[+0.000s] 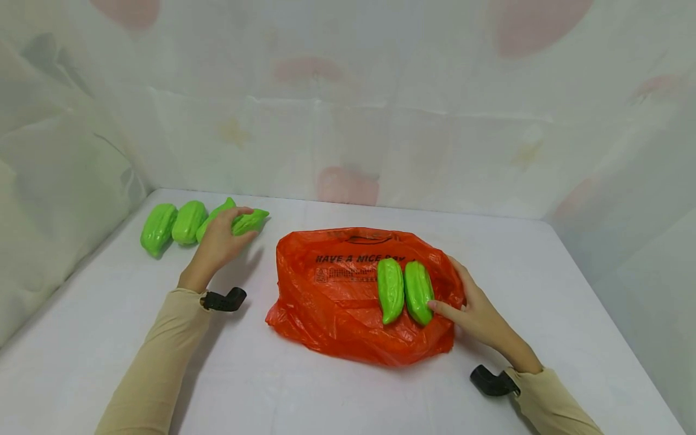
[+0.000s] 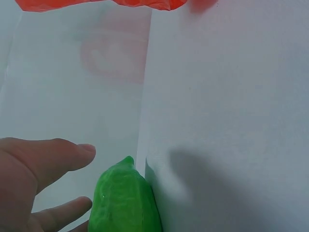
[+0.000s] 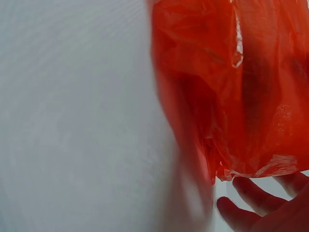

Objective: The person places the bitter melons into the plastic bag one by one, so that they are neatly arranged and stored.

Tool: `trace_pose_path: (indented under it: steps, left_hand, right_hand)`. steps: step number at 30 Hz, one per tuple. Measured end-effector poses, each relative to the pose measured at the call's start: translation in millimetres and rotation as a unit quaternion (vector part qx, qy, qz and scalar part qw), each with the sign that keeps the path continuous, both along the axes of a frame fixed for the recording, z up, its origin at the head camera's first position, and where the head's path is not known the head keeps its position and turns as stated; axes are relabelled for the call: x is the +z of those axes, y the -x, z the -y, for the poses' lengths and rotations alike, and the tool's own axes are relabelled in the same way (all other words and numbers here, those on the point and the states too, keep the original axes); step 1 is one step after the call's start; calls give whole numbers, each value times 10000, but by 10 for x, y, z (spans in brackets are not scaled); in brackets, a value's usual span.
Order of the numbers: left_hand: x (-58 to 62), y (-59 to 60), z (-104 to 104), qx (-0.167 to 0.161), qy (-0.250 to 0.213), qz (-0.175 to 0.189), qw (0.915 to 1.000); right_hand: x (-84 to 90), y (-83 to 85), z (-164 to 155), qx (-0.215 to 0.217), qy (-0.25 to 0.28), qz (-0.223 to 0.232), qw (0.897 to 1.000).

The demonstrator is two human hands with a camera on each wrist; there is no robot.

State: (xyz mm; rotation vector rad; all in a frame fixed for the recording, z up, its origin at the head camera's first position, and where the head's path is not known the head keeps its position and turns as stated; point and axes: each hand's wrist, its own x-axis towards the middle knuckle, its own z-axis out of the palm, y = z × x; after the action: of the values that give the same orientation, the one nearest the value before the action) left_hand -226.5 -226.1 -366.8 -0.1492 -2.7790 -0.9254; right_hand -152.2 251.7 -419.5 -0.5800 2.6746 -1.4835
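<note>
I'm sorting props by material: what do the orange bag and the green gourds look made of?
Orange bag: thin plastic film, crinkled, glossy, slightly see-through. Green gourds on it and by the left hand: probably moulded plastic, with an even bright colour and smooth shiny ridges.

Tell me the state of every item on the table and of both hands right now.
Orange plastic bag: lying flat, crumpled.
Two green gourds: resting side by side on the bag.
Four green gourds: grouped on the table.
Left hand: resting on one gourd.
Right hand: open, fingertip touching the right gourd.
</note>
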Motion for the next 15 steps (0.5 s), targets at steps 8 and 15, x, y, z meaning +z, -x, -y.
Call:
trace_pose_path:
  steps: [8,15]
  left_hand:
    - [-20,24,31,18,230,221,9995]
    - [-5,9,21,21,309,312,9990]
  right_hand:
    - [37,-12,10,-99,-82,-48,9999]
    - [46,-9,16,-103,-130,-169,9997]
